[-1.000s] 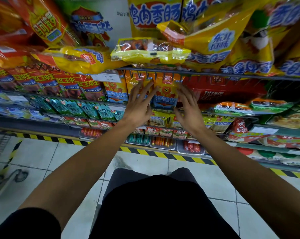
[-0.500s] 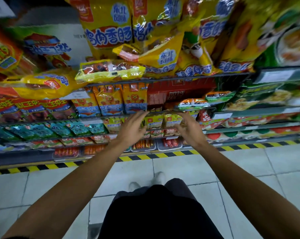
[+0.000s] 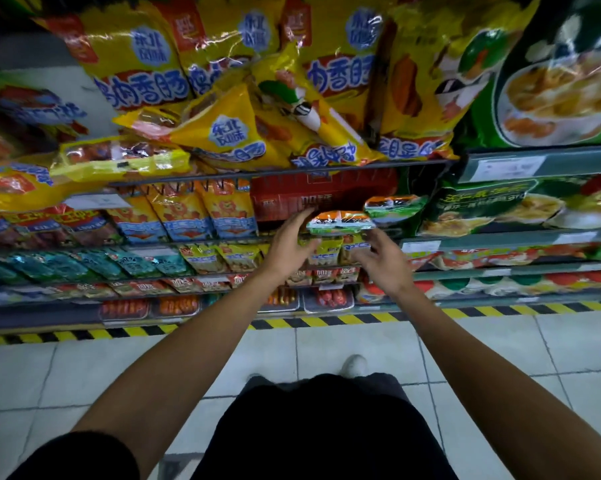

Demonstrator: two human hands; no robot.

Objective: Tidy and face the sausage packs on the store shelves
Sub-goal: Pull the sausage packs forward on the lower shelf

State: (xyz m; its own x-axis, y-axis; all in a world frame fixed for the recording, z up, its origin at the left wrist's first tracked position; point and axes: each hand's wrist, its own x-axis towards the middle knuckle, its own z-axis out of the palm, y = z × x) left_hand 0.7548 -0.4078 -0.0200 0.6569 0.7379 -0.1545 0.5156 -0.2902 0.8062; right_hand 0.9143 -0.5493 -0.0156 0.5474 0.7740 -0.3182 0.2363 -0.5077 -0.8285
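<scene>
A small orange and green sausage pack lies flat at the front edge of the middle shelf, before a red carton. My left hand reaches up to the pack's left end, fingers loosely curved against it and thumb below it. My right hand hovers just below and to the right of the pack with fingers spread, holding nothing. A second similar pack lies just to the right. Small yellow packs stand on the shelf underneath, partly hidden by my hands.
Large yellow sausage bags lie tumbled on the top shelf above. Orange and blue packs stand to the left, teal packs lower left, green dumpling bags to the right. Yellow-black tape edges the tiled floor.
The view and both hands have shifted right along the shelves. My hands rose from the small yellow packs to the orange and green pack on the shelf above.
</scene>
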